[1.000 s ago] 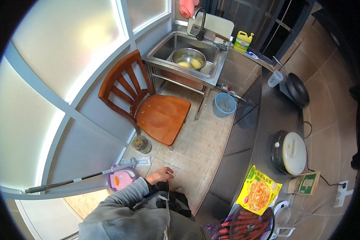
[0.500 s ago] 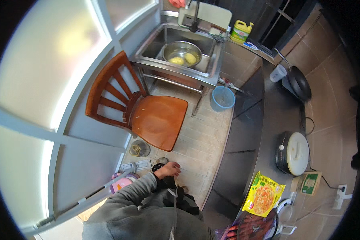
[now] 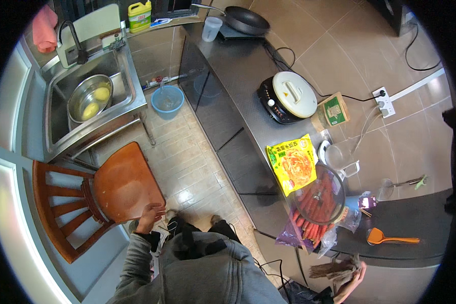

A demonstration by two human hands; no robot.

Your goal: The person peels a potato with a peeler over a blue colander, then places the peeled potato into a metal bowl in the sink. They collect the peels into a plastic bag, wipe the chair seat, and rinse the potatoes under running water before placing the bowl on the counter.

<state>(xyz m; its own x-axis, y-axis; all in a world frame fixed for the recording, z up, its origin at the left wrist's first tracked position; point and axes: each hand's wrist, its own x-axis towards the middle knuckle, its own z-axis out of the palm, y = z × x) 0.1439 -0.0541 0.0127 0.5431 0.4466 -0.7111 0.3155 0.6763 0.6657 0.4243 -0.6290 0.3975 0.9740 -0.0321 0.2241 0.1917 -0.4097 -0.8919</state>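
Observation:
My left hand (image 3: 149, 217) hangs loosely, fingers a little bent and nothing in them, beside the front corner of the brown wooden chair (image 3: 126, 182). Whether it touches the seat I cannot tell. At the lower right, my right hand (image 3: 355, 285) grips a crumpled grey-brown rag (image 3: 334, 269) by the near edge of the dark counter (image 3: 410, 215). Beyond the rag on the counter lie a purple bag of red sausages (image 3: 309, 225), partly under a clear round lid (image 3: 334, 202), and a yellow food packet (image 3: 293, 163).
An orange spatula (image 3: 390, 238), a white-lidded electric cooker (image 3: 291, 96) and a frying pan (image 3: 245, 21) are on the counter. In the sink (image 3: 121, 101), a steel bowl (image 3: 81, 91) holds two peeled potatoes. A blue bucket (image 3: 168, 101) stands on the floor. A black cable (image 3: 273, 268) hangs near me.
My view has turned right, bringing more of the counter into sight. My right hand has come into view with the rag. The left hand now appears beside the chair seat.

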